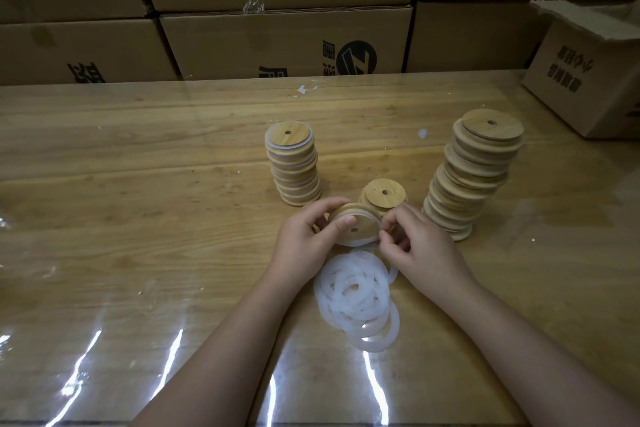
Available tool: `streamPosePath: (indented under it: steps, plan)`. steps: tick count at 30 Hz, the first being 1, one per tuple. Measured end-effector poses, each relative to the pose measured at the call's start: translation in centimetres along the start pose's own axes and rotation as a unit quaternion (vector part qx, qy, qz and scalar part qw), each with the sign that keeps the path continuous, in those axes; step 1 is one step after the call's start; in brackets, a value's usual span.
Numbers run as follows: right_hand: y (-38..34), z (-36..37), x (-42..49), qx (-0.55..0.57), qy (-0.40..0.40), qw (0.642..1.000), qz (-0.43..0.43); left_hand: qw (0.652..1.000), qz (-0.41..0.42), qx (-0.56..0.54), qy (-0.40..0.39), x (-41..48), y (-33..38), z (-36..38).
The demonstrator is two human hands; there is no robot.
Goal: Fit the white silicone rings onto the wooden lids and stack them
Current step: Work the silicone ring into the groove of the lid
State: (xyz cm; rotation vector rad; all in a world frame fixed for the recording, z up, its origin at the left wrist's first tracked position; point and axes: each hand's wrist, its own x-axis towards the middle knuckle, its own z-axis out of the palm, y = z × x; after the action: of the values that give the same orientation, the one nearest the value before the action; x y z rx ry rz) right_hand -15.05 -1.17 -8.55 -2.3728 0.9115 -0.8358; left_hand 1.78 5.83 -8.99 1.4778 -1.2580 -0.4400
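My left hand (306, 236) holds a round wooden lid (360, 224) with a small centre hole, tilted toward me above the table. My right hand (412, 243) pinches a white silicone ring (374, 242) against the lid's right rim; the ring shows along the lid's lower edge. A loose pile of white rings (356, 295) lies on the table just below my hands. A stack of ringed lids (294, 163) stands behind my left hand. A taller leaning stack of bare lids (474, 173) stands to the right. A short pile of lids (384, 192) sits between the two stacks.
The wooden table (138, 184) is covered with a glossy clear sheet. Brown cardboard boxes (284, 42) line the back edge. One open box (588, 73) sits on the table at the far right, close to the tall stack.
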Motion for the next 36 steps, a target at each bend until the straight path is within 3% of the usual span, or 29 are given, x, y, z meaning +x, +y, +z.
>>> streamPosePath:
  steps: [6,10,15,29,36]
  plan:
    - [0.61,0.39,0.09,0.049,0.021,0.998,0.033,1.0,-0.004,-0.021,-0.017,0.03,0.28,-0.11]
    - [0.82,0.35,0.19,0.083,0.06,0.994,0.029,0.998,0.003,0.057,-0.022,-0.35,0.15,0.32]
    - [0.74,0.35,0.25,0.078,0.091,0.992,-0.029,0.986,0.084,0.135,-0.043,-0.58,0.59,0.65]
    - [0.79,0.63,0.24,0.042,0.108,0.993,0.003,0.993,0.07,0.09,-0.023,-0.11,0.24,0.36]
    - [0.9,0.75,0.41,0.048,0.078,0.996,0.017,0.997,0.046,0.062,-0.015,0.04,0.2,0.34]
